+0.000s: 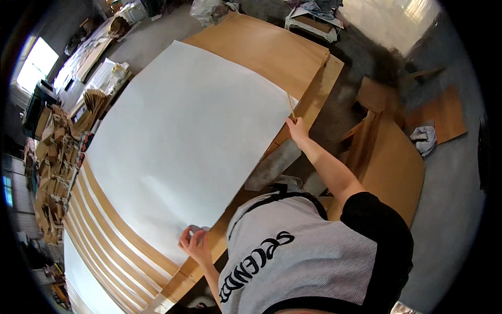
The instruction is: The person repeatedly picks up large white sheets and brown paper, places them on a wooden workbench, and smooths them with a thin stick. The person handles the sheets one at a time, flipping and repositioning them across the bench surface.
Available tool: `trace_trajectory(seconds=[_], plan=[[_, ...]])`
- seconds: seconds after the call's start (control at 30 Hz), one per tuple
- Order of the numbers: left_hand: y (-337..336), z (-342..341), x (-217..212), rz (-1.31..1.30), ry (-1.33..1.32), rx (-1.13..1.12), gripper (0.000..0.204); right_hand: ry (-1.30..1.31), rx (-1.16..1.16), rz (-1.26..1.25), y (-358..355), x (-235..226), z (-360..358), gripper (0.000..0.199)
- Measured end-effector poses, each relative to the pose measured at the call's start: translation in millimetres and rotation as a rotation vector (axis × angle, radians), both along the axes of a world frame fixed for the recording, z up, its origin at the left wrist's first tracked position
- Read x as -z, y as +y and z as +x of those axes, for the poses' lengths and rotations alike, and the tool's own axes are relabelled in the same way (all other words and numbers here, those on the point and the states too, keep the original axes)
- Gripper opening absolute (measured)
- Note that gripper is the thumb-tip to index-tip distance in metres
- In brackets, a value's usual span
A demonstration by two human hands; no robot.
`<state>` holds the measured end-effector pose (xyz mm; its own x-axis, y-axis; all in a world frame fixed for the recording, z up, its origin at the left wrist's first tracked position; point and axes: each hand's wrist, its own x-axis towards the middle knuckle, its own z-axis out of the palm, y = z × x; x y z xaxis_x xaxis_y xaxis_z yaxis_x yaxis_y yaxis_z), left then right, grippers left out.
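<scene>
While the white sheet [188, 136] lies flat on the counter [272, 49], both hands pin its near edge.
Left hand [194, 245] pinches the sheet's corner; right hand [297, 128] clenches a thin stick [291, 104] at the opposite corner, keeping it taut.

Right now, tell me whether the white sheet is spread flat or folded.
Spread flat. The white sheet lies open across the brown board; the left hand pinches its near corner, and the right hand is at its right edge.

The white sheet [183, 141] hides most of the brown board [266, 47]; left-side clutter is blurred.
</scene>
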<state>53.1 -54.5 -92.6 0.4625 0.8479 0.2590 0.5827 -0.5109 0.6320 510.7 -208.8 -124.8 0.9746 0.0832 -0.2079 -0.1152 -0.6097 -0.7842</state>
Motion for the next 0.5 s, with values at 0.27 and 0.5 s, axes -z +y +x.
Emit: trace_trajectory(seconds=[0.27,0.5], plan=[[7,-7,4,-0.021,-0.023,0.008,0.016,-0.078,-0.1,-0.193,-55,-23,-31,0.031],[0,9,-30,0.022,0.026,0.052,0.019,-0.139,-0.185,-0.231,-89,-32,-23,0.029]])
